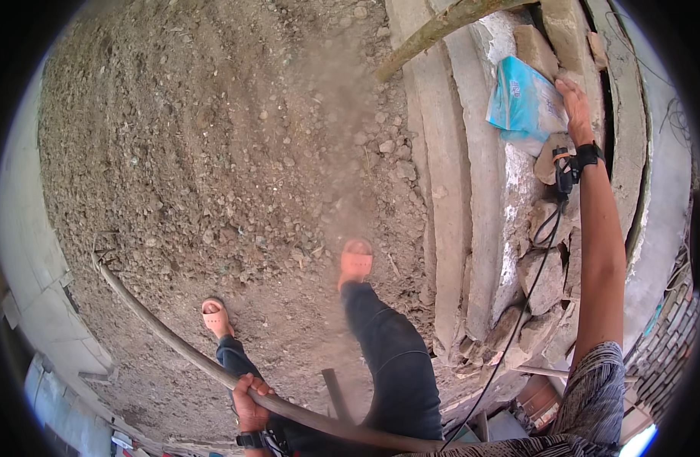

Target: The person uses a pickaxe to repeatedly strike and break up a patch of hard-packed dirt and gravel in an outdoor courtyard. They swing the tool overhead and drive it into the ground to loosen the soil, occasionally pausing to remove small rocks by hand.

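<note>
My left hand [251, 403] is wrapped around the long wooden handle [181, 345] of a garden tool. Its thin, pronged metal head [102, 254] lies on the soil at the left; the exact kind of head is hard to make out. The handle's other end runs below my body at the bottom edge. On the right, my right hand [576, 108] is at the edge of a blue and clear plastic packet [524, 103] lying on stones and bricks. My thumb is hidden, so whether I grip the packet or merely touch it is unclear.
Loose, stony soil [213, 143] spreads before my feet. Long concrete beams [441, 171] are stacked along the right, beside rough stones [541, 280]. A wooden pole [441, 31] juts over them. A black cable [515, 331] hangs from my right wrist. A pale wall [33, 228] borders the left.
</note>
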Tool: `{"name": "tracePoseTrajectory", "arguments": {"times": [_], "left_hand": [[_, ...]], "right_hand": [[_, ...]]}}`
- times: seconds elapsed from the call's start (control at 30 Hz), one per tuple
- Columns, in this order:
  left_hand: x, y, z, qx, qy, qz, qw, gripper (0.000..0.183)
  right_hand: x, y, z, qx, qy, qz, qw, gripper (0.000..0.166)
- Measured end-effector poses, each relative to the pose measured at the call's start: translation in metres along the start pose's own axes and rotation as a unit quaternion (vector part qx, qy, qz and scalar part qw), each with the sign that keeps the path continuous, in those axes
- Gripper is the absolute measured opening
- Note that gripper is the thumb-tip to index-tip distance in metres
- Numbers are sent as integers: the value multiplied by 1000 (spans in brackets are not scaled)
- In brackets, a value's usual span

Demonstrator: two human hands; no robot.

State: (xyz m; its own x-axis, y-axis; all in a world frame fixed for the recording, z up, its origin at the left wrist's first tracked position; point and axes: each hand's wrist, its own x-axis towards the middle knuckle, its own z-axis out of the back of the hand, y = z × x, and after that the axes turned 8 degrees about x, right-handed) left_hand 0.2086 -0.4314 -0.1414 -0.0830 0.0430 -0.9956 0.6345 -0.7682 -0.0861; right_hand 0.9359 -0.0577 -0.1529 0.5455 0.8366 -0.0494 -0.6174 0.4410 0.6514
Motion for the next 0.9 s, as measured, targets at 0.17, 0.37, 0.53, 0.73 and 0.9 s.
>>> {"name": "tracePoseTrajectory", "arguments": {"times": [0.17, 0.37, 0.53, 0.73, 0.9], "left_hand": [[-6, 0, 12, -2, 1, 2, 1000, 12], [-10, 0, 30, 1, 43, -10, 999, 14], [-12, -2, 42, -69, 138, -8, 988, 21], [13, -6, 57, -189, 312, -30, 931, 29], [31, -11, 62, -204, 360, -20, 910, 32]], "right_hand": [[-40, 11, -1, -15, 36, 59, 997, 45], [-93, 28, 3, -113, -41, 131, 984, 33], [-201, 92, -65, -28, -1, 189, 982, 22], [-308, 18, -163, 38, 171, 8, 985, 21], [-360, -60, -226, -55, 285, -125, 949, 25]]}}
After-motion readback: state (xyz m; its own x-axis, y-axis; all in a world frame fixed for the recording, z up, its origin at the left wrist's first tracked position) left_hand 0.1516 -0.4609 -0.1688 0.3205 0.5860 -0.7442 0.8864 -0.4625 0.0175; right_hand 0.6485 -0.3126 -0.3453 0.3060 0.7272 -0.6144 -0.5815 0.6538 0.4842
